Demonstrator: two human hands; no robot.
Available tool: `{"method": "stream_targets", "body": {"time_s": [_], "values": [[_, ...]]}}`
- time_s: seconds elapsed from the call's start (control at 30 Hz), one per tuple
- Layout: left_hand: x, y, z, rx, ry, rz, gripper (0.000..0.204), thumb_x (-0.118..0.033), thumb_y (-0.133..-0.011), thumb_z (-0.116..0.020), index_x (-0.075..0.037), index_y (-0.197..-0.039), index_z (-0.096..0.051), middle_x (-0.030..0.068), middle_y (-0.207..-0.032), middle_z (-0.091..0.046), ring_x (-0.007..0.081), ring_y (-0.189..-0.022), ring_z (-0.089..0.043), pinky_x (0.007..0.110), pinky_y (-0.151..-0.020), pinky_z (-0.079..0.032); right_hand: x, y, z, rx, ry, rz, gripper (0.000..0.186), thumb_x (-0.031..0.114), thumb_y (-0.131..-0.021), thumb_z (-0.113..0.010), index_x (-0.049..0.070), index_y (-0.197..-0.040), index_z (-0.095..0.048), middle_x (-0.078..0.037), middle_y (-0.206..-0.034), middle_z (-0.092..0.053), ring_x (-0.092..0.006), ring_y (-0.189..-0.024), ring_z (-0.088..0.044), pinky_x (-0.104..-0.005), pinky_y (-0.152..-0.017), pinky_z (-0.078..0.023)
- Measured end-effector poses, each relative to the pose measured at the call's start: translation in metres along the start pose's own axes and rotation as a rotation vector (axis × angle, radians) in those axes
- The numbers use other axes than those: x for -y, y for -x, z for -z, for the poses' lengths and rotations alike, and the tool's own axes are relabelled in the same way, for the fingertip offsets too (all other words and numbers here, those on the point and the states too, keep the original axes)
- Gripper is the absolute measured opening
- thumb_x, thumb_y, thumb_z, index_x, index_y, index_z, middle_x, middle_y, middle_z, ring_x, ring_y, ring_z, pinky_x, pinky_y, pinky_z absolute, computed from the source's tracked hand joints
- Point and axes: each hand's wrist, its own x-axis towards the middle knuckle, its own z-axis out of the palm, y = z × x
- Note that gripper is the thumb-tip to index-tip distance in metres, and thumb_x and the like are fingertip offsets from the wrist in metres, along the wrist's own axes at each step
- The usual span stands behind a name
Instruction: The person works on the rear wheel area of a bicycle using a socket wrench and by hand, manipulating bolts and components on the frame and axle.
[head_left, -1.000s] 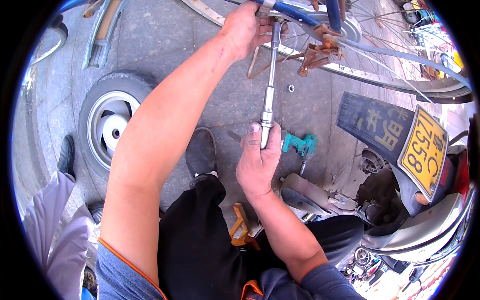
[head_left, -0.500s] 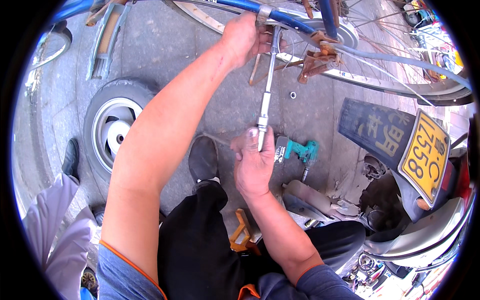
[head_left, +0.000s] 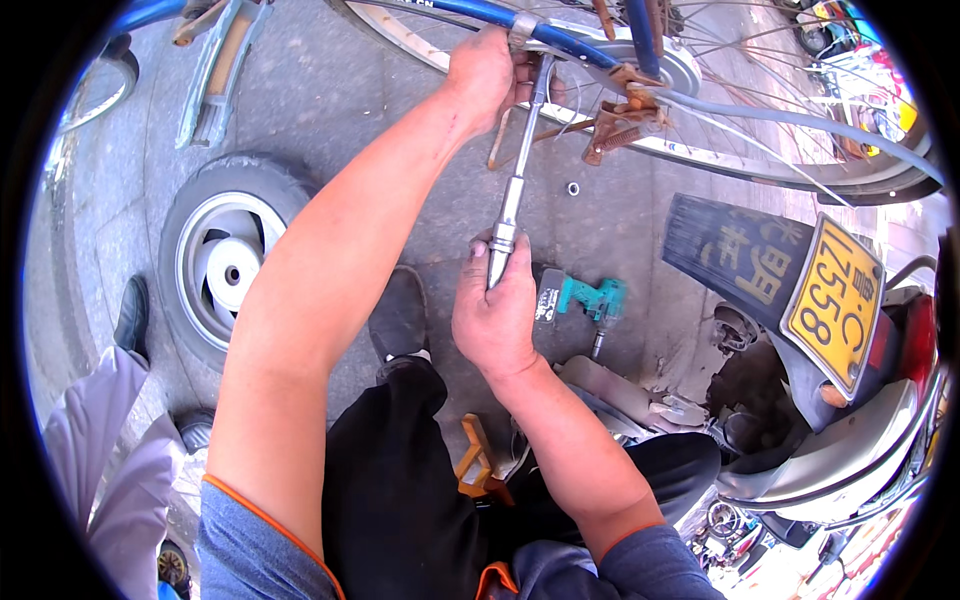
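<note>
A long chrome socket wrench [head_left: 512, 200] slants down from the rear wheel hub of a blue bicycle [head_left: 570, 42]. My right hand [head_left: 495, 320] is closed round its near end, with the thumb along the metal. At the far end, my left hand [head_left: 482, 75] has its fingers curled round the wrench head beside the hub, partly hidden behind it. A rusty bracket with a spring [head_left: 618, 128] hangs from the frame just right of the wrench head. A small metal nut [head_left: 573, 188] lies on the paving right of the wrench.
A scooter wheel with tyre [head_left: 235, 265] lies at the left. A teal cordless drill [head_left: 595, 298] rests right of my right hand. A scooter's rear end with a yellow plate [head_left: 832, 305] stands at the right. Another person's leg [head_left: 105, 405] shows at lower left.
The wrench's near end has swung left with my right hand, so the shaft slants more. My left hand stays at the wrench head. The whole view has shifted slightly.
</note>
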Motion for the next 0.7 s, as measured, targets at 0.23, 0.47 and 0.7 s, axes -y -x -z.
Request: {"method": "stream_targets", "body": {"time_s": [0.23, 0.47, 0.7], "values": [[0.003, -0.006, 0.004, 0.029, 0.007, -0.011, 0.036, -0.027, -0.109, -0.041, 0.001, -0.114, -0.063, 0.0145, -0.098, -0.069, 0.027, -0.082, -0.071, 0.045, -0.082, -0.064, -0.004, -0.005, 0.001, 0.024, 0.471, 0.171, 0.025, 0.015, -0.102, -0.06, -0.006, -0.107, -0.047, -0.023, -0.068, -0.066, -0.0452, -0.062, -0.069, -0.0528, -0.055, -0.053], [0.004, -0.005, 0.01, -0.017, -0.029, -0.011, 0.04, -0.032, -0.109, -0.041, 0.002, -0.119, -0.061, 0.0152, -0.101, -0.068, 0.0277, -0.083, -0.073, 0.046, -0.08, -0.065, -0.011, -0.007, 0.029, 0.12, 0.78, 0.232, 0.039, 0.023, -0.099, -0.065, -0.008, -0.112, -0.044, -0.023, -0.064, -0.066, -0.045, -0.058, -0.068, -0.0531, -0.054, -0.055], [-0.001, -0.001, 0.009, 0.004, -0.062, -0.025, 0.042, -0.032, -0.109, -0.04, 0.003, -0.117, -0.061, 0.0179, -0.101, -0.069, 0.0314, -0.088, -0.074, 0.047, -0.084, -0.065, -0.002, 0.011, 0.022, -0.026, 0.319, 0.107, 0.026, 0.018, -0.106, -0.061, -0.002, -0.116, -0.048, -0.015, -0.071, -0.062, -0.0339, -0.06, -0.064, -0.0456, -0.057, -0.05]]}}
